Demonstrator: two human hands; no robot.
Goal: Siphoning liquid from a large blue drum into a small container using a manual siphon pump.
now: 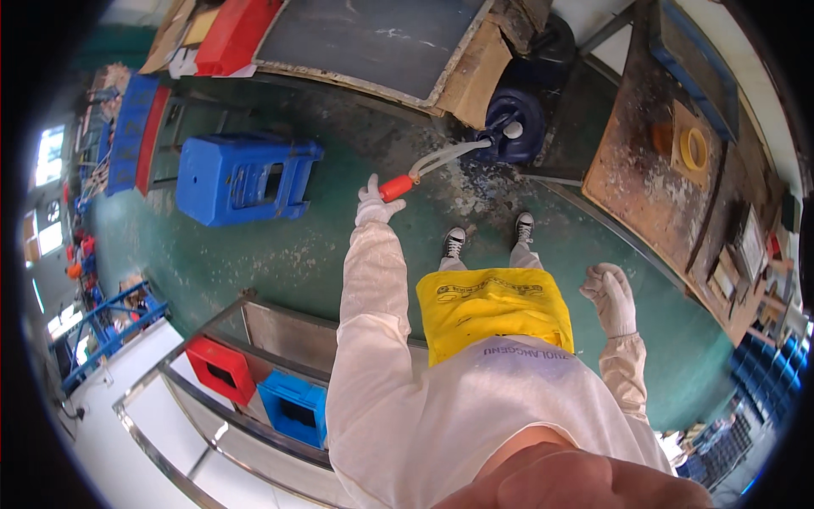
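Observation:
In my white-gloved left hand (371, 205) is the red squeeze bulb of a hand siphon pump (396, 187), my fingers and thumb on either side of it. Clear hoses (449, 155) run from the bulb to the top of a dark blue plastic drum (530, 127). At least one hose end enters an opening there, beside a white cap (512, 130). My right hand (610, 297), also in a white glove, hangs away from the drum at my right side. Its fingers are curled in, and nothing shows in them.
A blue plastic stool (225, 180) lies on its side at the left. Ahead stands a dark-topped table (365, 42), with a worn wooden bench (623, 161) at the right holding a yellow tape roll (694, 149). Red (220, 369) and blue (292, 407) bins sit on a metal rack.

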